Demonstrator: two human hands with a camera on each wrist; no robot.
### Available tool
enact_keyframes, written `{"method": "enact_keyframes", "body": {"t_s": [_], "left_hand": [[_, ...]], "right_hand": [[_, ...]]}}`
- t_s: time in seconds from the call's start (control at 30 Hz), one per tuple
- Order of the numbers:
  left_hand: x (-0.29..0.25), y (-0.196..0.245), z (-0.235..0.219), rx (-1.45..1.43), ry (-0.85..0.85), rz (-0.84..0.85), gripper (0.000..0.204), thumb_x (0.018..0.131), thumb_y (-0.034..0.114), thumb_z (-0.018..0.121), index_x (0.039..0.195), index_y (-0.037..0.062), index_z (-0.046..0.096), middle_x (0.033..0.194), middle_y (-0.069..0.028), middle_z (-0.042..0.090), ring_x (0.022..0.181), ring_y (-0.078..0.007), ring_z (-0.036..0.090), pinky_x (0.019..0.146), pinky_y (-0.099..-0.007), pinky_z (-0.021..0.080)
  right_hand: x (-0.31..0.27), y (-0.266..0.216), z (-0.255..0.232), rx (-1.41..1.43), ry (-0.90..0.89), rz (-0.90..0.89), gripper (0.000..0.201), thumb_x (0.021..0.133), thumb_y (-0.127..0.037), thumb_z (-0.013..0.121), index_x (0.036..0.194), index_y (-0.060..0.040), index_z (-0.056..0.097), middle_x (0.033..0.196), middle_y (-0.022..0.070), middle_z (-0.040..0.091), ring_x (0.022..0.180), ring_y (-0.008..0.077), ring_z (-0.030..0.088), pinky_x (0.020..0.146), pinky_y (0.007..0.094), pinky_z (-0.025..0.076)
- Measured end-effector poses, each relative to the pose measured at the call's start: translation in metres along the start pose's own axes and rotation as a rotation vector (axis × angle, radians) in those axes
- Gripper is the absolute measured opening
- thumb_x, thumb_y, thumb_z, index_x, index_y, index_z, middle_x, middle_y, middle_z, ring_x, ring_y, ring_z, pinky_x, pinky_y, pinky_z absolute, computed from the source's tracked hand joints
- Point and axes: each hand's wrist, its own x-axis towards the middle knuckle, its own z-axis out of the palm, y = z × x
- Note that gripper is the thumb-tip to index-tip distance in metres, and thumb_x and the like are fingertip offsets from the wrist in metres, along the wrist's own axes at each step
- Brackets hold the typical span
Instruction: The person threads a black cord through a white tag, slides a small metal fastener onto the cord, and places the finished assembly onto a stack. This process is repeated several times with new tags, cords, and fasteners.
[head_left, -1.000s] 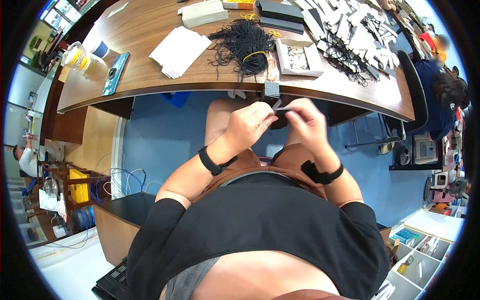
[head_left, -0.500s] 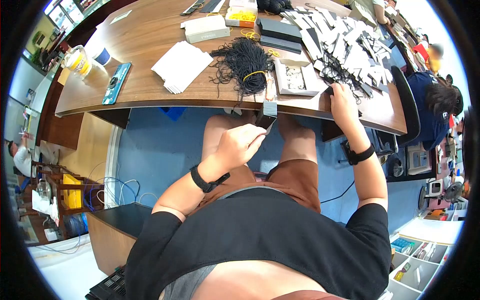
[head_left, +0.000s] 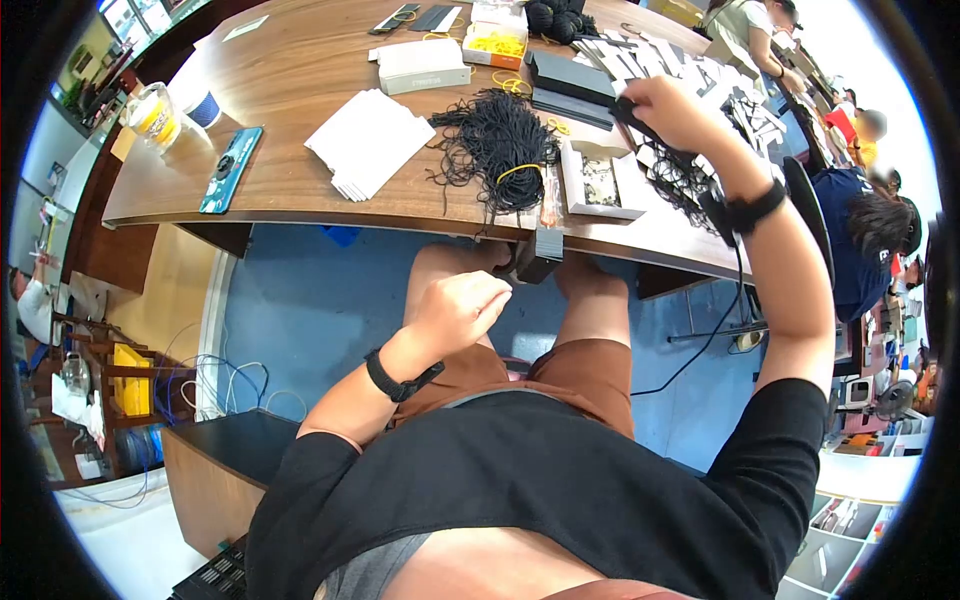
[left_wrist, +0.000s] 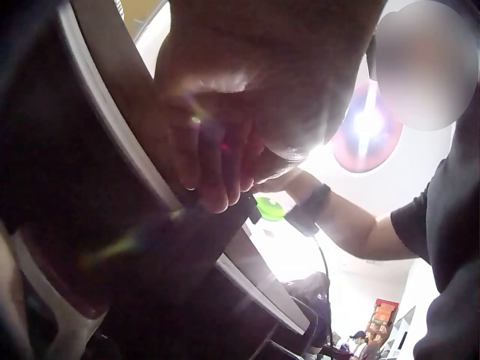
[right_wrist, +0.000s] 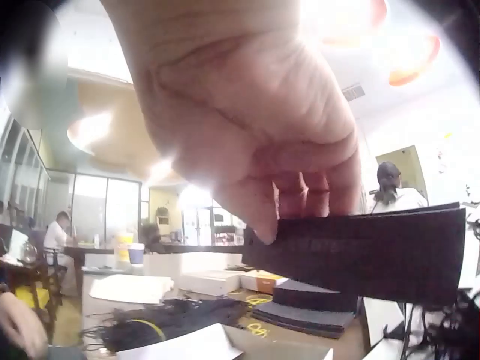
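My right hand (head_left: 675, 110) reaches over the right side of the table and pinches a black card strip (right_wrist: 360, 251) between thumb and fingers. Below that strip in the right wrist view lies a pile of black cards (right_wrist: 315, 300). My left hand (head_left: 455, 310) hovers above the lap, fingers loosely curled, with nothing visible in it; the left wrist view is dark around its fingertips (left_wrist: 216, 204). Just beyond it, a stack of black cards with grey edges (head_left: 541, 252) stands at the table's front edge. Behind the stack lies a bundle of black cords (head_left: 495, 150).
A shallow white box (head_left: 625, 205) with small pieces sits beside the cords. Loose white and black tags cover the right of the table (head_left: 280, 90). White cards (head_left: 370, 140), a long white box (head_left: 420, 70) and cups (head_left: 155, 118) stand leftward. A black chair (head_left: 815, 215) stands right.
My right hand has left the left hand, crossed to the table's right side and moved farther back, now with a black card strip. My left hand has drawn back slightly toward the body.
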Motion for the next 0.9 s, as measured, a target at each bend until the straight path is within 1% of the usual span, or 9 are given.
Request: {"method": "enact_keyframes", "body": {"t_s": [0.07, 0.17, 0.27, 0.3, 0.53, 0.6, 0.67, 0.83, 0.9], "left_hand": [[-0.002, -0.003, -0.002, 0.002, -0.002, -0.006, 0.005, 0.078, 0.006, 0.063, 0.082, 0.0024, 0.064, 0.075, -0.0109, 0.063, 0.065, -0.0263, 0.061, 0.058, -0.0333, 0.049], [-0.005, -0.006, -0.006, 0.002, 0.0, -0.02, 0.006, 0.078, 0.006, 0.063, 0.082, 0.0025, 0.064, 0.075, -0.0109, 0.063, 0.065, -0.0264, 0.061, 0.057, -0.0333, 0.049], [-0.008, -0.012, -0.012, 0.012, 0.01, -0.047, 0.006, 0.078, 0.006, 0.063, 0.083, 0.0028, 0.064, 0.075, -0.0109, 0.063, 0.065, -0.0266, 0.061, 0.057, -0.0333, 0.049], [-0.009, -0.013, -0.015, 0.011, 0.01, -0.066, 0.006, 0.078, 0.006, 0.063, 0.083, 0.0029, 0.064, 0.075, -0.0109, 0.063, 0.065, -0.0267, 0.061, 0.057, -0.0334, 0.049], [-0.02, -0.026, -0.016, -0.002, 0.056, -0.094, 0.007, 0.077, 0.006, 0.063, 0.083, 0.0031, 0.064, 0.075, -0.0107, 0.063, 0.064, -0.0269, 0.061, 0.056, -0.0339, 0.049], [-0.021, -0.029, -0.014, -0.01, 0.067, -0.098, 0.007, 0.077, 0.006, 0.063, 0.083, 0.0032, 0.064, 0.075, -0.0107, 0.063, 0.064, -0.0268, 0.061, 0.056, -0.0339, 0.049], [-0.021, -0.03, -0.013, -0.017, 0.066, -0.096, 0.007, 0.077, 0.006, 0.063, 0.083, 0.0032, 0.064, 0.074, -0.0106, 0.063, 0.064, -0.0266, 0.061, 0.056, -0.0339, 0.049], [-0.016, -0.03, -0.011, -0.009, 0.051, -0.045, 0.007, 0.077, 0.007, 0.064, 0.083, 0.0029, 0.064, 0.074, -0.0104, 0.063, 0.063, -0.0261, 0.061, 0.055, -0.0337, 0.048], [-0.015, -0.028, -0.011, -0.021, 0.055, -0.06, 0.007, 0.077, 0.007, 0.064, 0.083, 0.0027, 0.064, 0.074, -0.0103, 0.063, 0.063, -0.026, 0.061, 0.055, -0.0336, 0.048]], "right_hand": [[0.039, 0.013, 0.016, -0.074, 0.08, -0.075, 0.022, 0.073, 0.002, 0.056, 0.094, 0.001, 0.063, 0.086, 0.0203, 0.063, 0.083, 0.0357, 0.06, 0.075, 0.0388, 0.047], [0.088, 0.035, 0.047, -0.298, 0.148, -0.107, 0.021, 0.076, 0.0, 0.054, 0.094, -0.0018, 0.065, 0.088, 0.02, 0.064, 0.084, 0.0363, 0.062, 0.075, 0.041, 0.049], [0.097, 0.017, 0.05, -0.323, 0.018, -0.039, 0.024, 0.075, 0.001, 0.053, 0.095, -0.0042, 0.065, 0.089, 0.0198, 0.064, 0.086, 0.0365, 0.061, 0.076, 0.0412, 0.049], [0.103, 0.012, 0.051, -0.415, -0.106, -0.049, 0.025, 0.074, 0.0, 0.054, 0.095, -0.0056, 0.065, 0.089, 0.0189, 0.064, 0.087, 0.0361, 0.061, 0.076, 0.041, 0.049], [0.084, 0.009, 0.077, -0.428, -0.012, -0.167, 0.018, 0.072, -0.004, 0.058, 0.09, -0.0021, 0.062, 0.086, 0.0192, 0.062, 0.087, 0.0365, 0.059, 0.078, 0.0423, 0.047], [0.086, -0.008, 0.06, -0.346, -0.062, -0.026, 0.021, 0.071, -0.002, 0.057, 0.091, 0.0002, 0.061, 0.09, 0.0193, 0.06, 0.09, 0.0366, 0.058, 0.08, 0.0413, 0.046], [0.093, 0.004, 0.062, -0.344, 0.106, -0.136, 0.024, 0.07, -0.002, 0.057, 0.093, 0.0009, 0.061, 0.094, 0.0197, 0.06, 0.091, 0.0365, 0.058, 0.08, 0.0419, 0.046], [0.108, 0.025, 0.088, -0.481, 0.186, -0.432, 0.011, 0.074, -0.001, 0.057, 0.085, -0.0025, 0.055, 0.085, 0.0157, 0.057, 0.084, 0.0355, 0.059, 0.075, 0.0403, 0.048], [0.108, 0.02, 0.096, -0.486, 0.136, -0.392, 0.01, 0.075, -0.002, 0.057, 0.085, -0.0028, 0.055, 0.085, 0.0147, 0.058, 0.084, 0.035, 0.059, 0.074, 0.0402, 0.049]]}}
